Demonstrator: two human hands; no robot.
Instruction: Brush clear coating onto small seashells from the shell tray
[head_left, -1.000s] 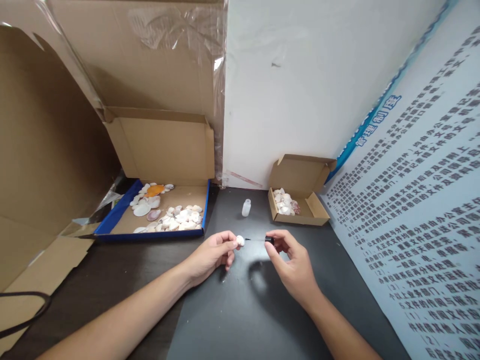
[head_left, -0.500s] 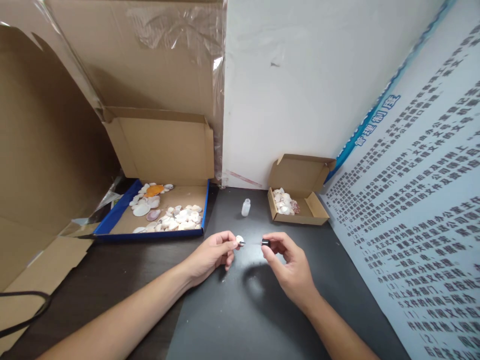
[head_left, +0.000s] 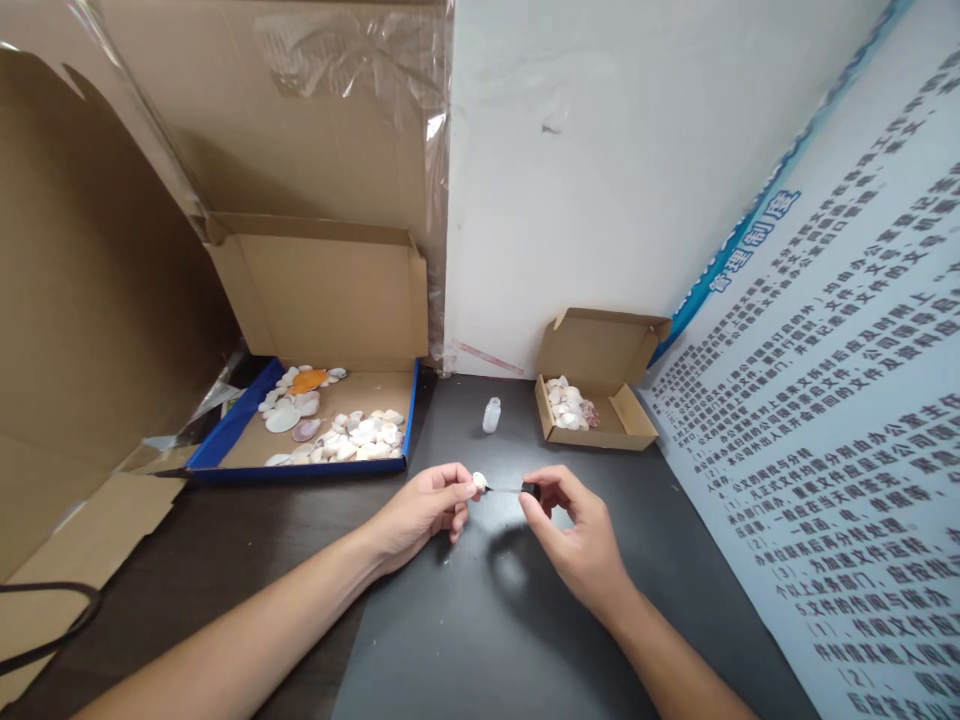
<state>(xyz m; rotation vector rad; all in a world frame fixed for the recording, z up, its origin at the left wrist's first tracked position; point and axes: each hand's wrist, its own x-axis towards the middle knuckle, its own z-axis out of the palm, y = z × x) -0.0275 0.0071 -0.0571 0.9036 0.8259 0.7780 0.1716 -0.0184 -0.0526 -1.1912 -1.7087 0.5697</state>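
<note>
A small pale seashell (head_left: 478, 482) is pinched between the thumb and fingers of my left hand (head_left: 431, 505). My right hand (head_left: 576, 535) grips the black cap of a brush applicator (head_left: 531, 490). From the cap a thin clear stem runs left, and its dark tip meets the lower right edge of the shell. Beyond both hands a small whitish bottle (head_left: 491, 416) stands upright without a cap on the dark table.
A blue-edged cardboard box (head_left: 300, 470) with several shells and one orange shell lies open at left. A smaller open box (head_left: 600, 440) of shells stands at right. Cardboard, a white wall (head_left: 555, 200) and a printed board (head_left: 840, 400) enclose the table (head_left: 465, 650).
My right hand has shifted slightly left, and the brush tip has moved a little down and right, from over the shell to its lower edge. My left hand is nearly still.
</note>
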